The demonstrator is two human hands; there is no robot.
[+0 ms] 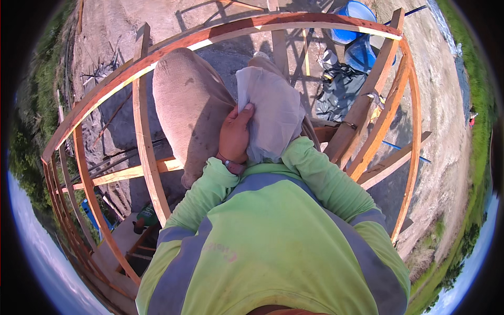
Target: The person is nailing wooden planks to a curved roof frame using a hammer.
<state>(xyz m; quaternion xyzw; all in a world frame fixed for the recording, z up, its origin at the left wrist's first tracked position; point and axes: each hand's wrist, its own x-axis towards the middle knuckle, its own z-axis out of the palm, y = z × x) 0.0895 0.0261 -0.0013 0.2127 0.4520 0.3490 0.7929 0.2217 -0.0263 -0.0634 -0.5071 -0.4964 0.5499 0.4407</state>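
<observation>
A whitish, see-through plastic bag (273, 115) lies bunched over my lap, above my right thigh. My left hand (234, 135) grips its left edge, thumb on top and fingers curled underneath. A wristband with a reddish-brown face (234, 167) sits on my left wrist. The right sleeve (310, 157) reaches up to the bag's lower right side, where the bag covers my right hand, so its fingers are hidden. My knees in tan trousers (191, 105) are bent under and beside the bag.
A curved wooden beam (273, 22) arches in front of my knees, with upright posts (146, 131) and slanted timbers (386, 113) on both sides. Below on the ground are blue buckets (362, 55) and black plastic sheeting (341, 92). At lower left lies a green container (148, 216).
</observation>
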